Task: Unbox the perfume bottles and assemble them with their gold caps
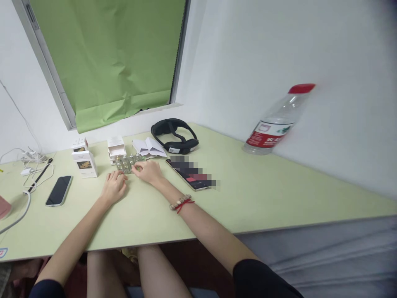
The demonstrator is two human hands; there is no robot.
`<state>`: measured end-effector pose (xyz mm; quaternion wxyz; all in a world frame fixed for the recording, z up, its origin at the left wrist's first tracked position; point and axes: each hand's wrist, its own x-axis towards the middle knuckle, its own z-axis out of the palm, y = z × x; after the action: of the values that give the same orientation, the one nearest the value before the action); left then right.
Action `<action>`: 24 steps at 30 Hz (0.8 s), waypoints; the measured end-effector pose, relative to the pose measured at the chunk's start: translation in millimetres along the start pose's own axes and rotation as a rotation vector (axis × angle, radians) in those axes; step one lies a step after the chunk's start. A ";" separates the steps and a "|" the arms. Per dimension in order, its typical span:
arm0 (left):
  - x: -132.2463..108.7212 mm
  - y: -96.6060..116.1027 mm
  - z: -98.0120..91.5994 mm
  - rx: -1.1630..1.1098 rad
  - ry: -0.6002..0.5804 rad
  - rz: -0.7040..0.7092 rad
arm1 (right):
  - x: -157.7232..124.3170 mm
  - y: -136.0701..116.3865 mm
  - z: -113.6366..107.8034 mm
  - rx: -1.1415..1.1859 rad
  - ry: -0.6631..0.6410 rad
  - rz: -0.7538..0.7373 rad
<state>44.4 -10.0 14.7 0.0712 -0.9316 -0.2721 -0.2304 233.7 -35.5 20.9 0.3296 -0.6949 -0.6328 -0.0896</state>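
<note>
Several small clear glass bottles (125, 164) stand in a row on the table in front of the white boxes. My left hand (114, 187) rests on the tabletop just before them, fingers loosely bent and apart, with nothing visible in it. At the right end of the row, my right hand (149, 171) has its thumb and fingers curled around a small glass bottle, mostly hidden by the fingers. A beaded bracelet (180, 202) with a red cord circles my right wrist. Behind the bottles lie an opened white box (116, 147) and a folded white paper (149, 147).
A tablet-like device (189, 176) with a blurred screen lies right of my right hand. Behind it sits a black headset (176, 140). A red-capped plastic bottle (269, 128) stands by the wall. Left are a white box (85, 164), a phone (58, 191) and white cables (34, 163).
</note>
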 end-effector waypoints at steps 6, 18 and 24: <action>0.0 -0.1 0.4 0.006 0.004 -0.001 | 1.6 1.0 -2.0 -0.063 -0.071 0.027; 0.9 1.6 -1.2 0.086 0.245 -0.166 | 4.4 10.5 -7.2 -0.117 -0.044 0.134; 2.4 -9.0 -6.7 0.099 0.437 -0.373 | 4.9 19.6 -3.3 0.036 0.075 0.237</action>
<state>38.7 -3.0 21.8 0.1298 -0.7891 -0.4278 -0.4214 254.0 -33.1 19.3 0.3736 -0.7550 -0.5351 -0.0646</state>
